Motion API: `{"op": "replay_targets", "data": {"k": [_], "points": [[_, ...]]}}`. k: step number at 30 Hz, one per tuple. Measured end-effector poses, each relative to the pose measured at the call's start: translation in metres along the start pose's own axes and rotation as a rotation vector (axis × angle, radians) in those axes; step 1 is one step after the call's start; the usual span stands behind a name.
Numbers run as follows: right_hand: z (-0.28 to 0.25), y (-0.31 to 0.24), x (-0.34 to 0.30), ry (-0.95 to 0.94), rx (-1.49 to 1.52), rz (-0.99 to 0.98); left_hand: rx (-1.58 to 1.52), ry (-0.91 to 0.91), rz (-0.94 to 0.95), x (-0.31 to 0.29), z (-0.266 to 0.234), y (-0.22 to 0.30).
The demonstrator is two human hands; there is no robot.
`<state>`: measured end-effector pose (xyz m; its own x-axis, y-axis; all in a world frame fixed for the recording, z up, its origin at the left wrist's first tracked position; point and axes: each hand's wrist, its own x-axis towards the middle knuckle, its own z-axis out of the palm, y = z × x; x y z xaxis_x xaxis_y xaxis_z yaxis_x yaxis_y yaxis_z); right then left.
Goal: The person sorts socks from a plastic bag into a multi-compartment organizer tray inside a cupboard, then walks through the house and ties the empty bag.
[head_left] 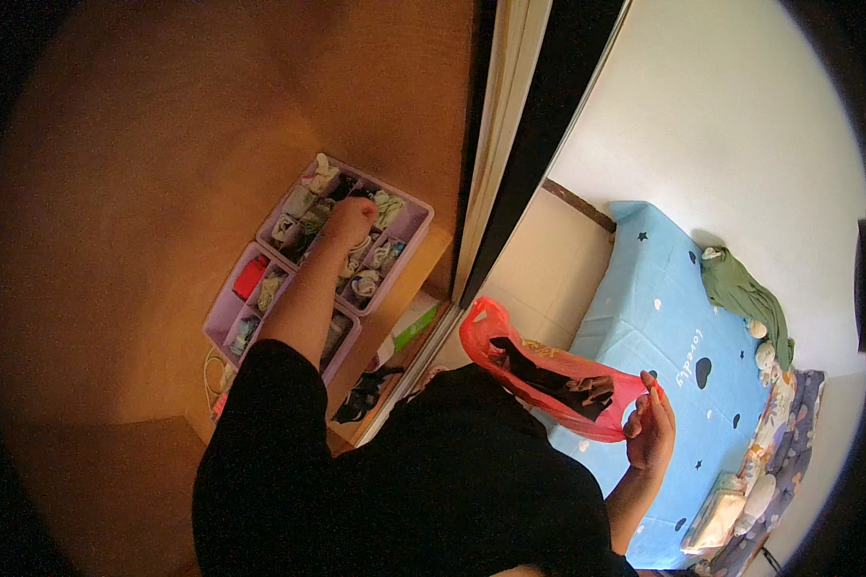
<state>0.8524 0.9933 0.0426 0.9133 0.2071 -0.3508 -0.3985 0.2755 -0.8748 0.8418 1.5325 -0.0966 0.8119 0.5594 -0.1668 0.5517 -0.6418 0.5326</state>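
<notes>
My left hand point(354, 219) reaches into a lilac divided storage box point(416, 219), among rolled socks point(366, 283) and other small folded cloth pieces point(300, 200). Its fingers look curled closed; what they hold, if anything, is hidden. On the right, my right hand point(652, 431) grips one end of a red plastic bag point(601, 370) by its handle. The bag hangs stretched out in front of my body, its other handle loop free at the left. Through its thin side and opening a black item point(539, 375) shows.
A second lilac box point(223, 306) with a red item point(250, 276) adjoins the first on a wooden shelf. Below lie a green-and-white package point(414, 325) and dark cloth point(364, 392). A sliding door frame point(510, 125) stands between cabinet and room. A blue-covered bed point(635, 288) holds green cloth point(746, 288).
</notes>
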Motion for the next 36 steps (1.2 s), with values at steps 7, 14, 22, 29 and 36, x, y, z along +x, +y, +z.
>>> {"op": "replay_targets", "data": {"k": [7, 14, 22, 29, 36], "points": [[-0.003, 0.0, -0.008, 0.04, 0.012, 0.015, 0.155, -0.111, 0.217, 0.016, 0.003, 0.033], [-0.002, 0.007, -0.012, 0.063, -0.031, 0.052, 0.266, -0.03, 0.038, 0.027, 0.006, 0.034], [-0.005, 0.01, -0.011, 0.048, -0.045, 0.064, -1.154, 0.124, -0.426, -0.011, -0.047, 0.039], [0.005, 0.017, -0.002, 0.048, -0.061, 0.078, -1.478, -0.549, 0.048, -0.073, -0.026, 0.098], [0.015, 0.015, 0.001, -0.027, 0.024, 0.084, -1.434, -0.731, 0.254, -0.129, 0.032, 0.181]]}}
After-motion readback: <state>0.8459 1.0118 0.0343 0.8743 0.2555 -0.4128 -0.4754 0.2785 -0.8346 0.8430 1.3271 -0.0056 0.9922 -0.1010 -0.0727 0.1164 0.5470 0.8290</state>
